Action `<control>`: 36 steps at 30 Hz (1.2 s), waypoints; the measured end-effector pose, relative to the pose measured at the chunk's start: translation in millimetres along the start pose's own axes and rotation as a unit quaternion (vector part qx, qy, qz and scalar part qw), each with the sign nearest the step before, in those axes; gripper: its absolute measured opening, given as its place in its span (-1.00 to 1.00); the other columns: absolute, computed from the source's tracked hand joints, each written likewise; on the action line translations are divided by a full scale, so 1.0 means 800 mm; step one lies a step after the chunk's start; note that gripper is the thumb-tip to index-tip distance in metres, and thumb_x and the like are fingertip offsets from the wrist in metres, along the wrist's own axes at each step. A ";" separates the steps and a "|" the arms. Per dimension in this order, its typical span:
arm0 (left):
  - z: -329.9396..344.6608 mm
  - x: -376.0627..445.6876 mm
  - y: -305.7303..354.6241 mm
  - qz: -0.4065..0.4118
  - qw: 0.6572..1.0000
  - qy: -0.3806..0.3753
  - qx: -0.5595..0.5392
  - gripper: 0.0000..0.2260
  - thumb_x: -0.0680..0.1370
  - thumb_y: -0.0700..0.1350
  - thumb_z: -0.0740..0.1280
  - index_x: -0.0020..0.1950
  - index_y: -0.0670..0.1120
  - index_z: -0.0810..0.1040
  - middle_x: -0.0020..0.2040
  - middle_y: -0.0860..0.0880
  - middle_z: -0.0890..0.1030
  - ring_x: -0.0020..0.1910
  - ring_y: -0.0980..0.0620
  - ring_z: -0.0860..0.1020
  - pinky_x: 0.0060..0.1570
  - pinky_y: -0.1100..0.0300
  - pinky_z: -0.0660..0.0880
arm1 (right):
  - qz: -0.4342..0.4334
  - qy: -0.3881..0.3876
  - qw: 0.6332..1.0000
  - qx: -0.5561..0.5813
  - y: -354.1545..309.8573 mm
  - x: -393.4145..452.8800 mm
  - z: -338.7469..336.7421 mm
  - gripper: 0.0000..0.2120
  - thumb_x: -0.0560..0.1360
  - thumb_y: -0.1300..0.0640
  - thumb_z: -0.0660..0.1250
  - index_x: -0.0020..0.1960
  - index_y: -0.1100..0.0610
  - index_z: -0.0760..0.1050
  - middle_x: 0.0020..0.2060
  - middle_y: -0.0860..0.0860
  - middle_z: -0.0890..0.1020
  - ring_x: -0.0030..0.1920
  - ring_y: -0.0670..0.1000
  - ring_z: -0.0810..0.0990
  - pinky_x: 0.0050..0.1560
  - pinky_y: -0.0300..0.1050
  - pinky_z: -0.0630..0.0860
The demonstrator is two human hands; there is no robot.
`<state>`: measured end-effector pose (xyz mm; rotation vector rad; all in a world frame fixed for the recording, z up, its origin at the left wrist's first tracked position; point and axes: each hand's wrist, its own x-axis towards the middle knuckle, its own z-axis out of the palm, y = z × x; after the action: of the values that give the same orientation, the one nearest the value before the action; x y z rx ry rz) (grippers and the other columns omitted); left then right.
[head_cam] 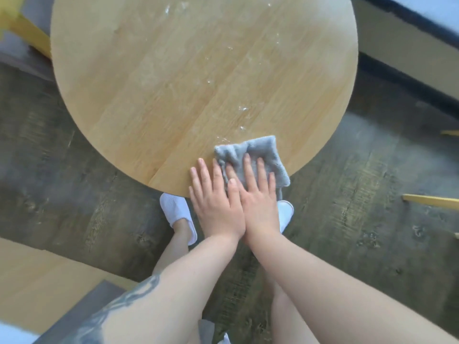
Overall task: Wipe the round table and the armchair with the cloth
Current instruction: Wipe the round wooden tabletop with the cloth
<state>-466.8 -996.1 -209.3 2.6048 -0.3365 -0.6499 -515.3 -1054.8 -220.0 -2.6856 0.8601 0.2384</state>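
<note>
near the close edge of the round table (173,70) sits the grey cloth (258,155), and that is where i am working. from the head view, my left hand (216,202) and my right hand (258,202) lie side by side, touching. both are flat with straight fingers. they grip nothing. the right hand presses down on the cloth. the left hand has its thumb side on the cloth and its other fingers on the bare wood.

the cloth is bunched on its left side and smooth on its right. its long side runs from the table edge up toward the middle of the table, tipped a little to the left. one corner hangs just over the edge.

i think i am in the table wiping step, and the table is not done. small white wet spots (242,109) run in a line from just above the cloth to the far side. the next move, i think, needs a push away from me along that line, with both palms pressed flat so the cloth does not slip out.

a yellow thing (15,23) shows at the top left. it may be the armchair, but i cannot tell. white slippers (177,214) show on the dark floor (62,170).
</note>
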 end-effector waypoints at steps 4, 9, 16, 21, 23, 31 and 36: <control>0.020 -0.003 0.017 -0.057 0.997 0.047 -0.027 -0.39 0.55 0.16 -0.18 0.57 -0.05 0.03 0.58 0.04 -0.03 0.55 0.04 -0.11 0.46 0.03 -0.12 | -0.250 -0.080 0.962 -0.076 0.135 -0.011 -0.034 -0.13 0.31 0.13 0.42 0.52 -0.11 0.11 0.53 -0.05 0.10 0.53 0.10 0.06 0.48 0.09 -0.04; 0.044 -0.004 0.046 -0.118 0.987 0.101 -0.052 -0.34 0.52 0.19 -0.17 0.57 -0.09 0.03 0.58 -0.02 -0.02 0.55 -0.03 -0.09 0.46 0.02 -0.12 | -0.090 -0.056 0.994 -0.027 0.116 0.026 -0.045 -0.32 0.46 0.14 0.25 0.53 -0.09 0.11 0.54 0.03 0.08 0.53 0.17 -0.01 0.48 0.11 -0.14; 0.055 -0.009 0.059 -0.135 0.984 0.100 -0.051 -0.31 0.52 0.19 -0.15 0.56 -0.14 0.06 0.58 -0.08 -0.01 0.55 -0.10 -0.07 0.46 0.04 -0.09 | -0.160 -0.053 0.984 -0.055 0.189 0.040 -0.054 -0.32 0.40 0.07 0.10 0.52 -0.11 0.09 0.54 -0.03 0.09 0.53 0.10 0.00 0.47 0.04 -0.12; 0.052 -0.011 0.064 -0.148 0.984 0.092 -0.040 -0.37 0.56 0.14 -0.09 0.55 -0.17 0.12 0.56 -0.12 0.07 0.54 -0.14 0.01 0.47 -0.07 -0.01 | -0.129 -0.092 0.987 -0.016 0.091 0.019 -0.040 -0.41 0.48 0.01 0.10 0.51 -0.09 0.14 0.54 0.03 0.11 0.52 0.14 0.01 0.46 0.09 -0.06; 0.039 -0.013 0.055 -0.116 0.991 0.064 -0.016 -0.38 0.56 0.14 -0.11 0.55 -0.13 0.14 0.57 -0.08 0.08 0.54 -0.10 0.03 0.48 -0.07 0.00 | -0.300 -0.122 0.944 -0.068 0.143 0.036 -0.058 -0.38 0.44 0.07 0.11 0.50 -0.12 0.15 0.52 -0.02 0.15 0.52 0.11 0.07 0.45 0.11 0.03; 0.026 -0.014 0.031 -0.066 0.997 0.039 -0.017 -0.43 0.59 0.11 -0.12 0.53 -0.11 0.21 0.55 0.02 0.05 0.54 0.03 0.01 0.47 -0.02 -0.06 | -0.214 -0.087 0.972 -0.033 0.066 0.055 -0.047 -0.41 0.47 0.06 0.13 0.50 -0.09 0.17 0.52 0.05 0.18 0.51 0.15 0.05 0.45 0.15 0.04; 0.012 0.001 0.022 -0.045 0.997 0.043 -0.043 -0.43 0.59 0.13 -0.17 0.57 -0.05 0.08 0.57 0.08 -0.04 0.53 0.14 -0.15 0.49 0.09 -0.18 | -0.097 -0.077 0.989 -0.081 0.141 0.077 -0.071 -0.30 0.47 0.12 0.20 0.54 -0.12 0.03 0.55 -0.02 0.01 0.54 0.09 -0.06 0.48 0.11 -0.05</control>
<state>-473.4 -1015.2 -209.2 2.5679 -0.1621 -0.5672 -528.3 -1194.4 -209.2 -2.8310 0.5502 0.4802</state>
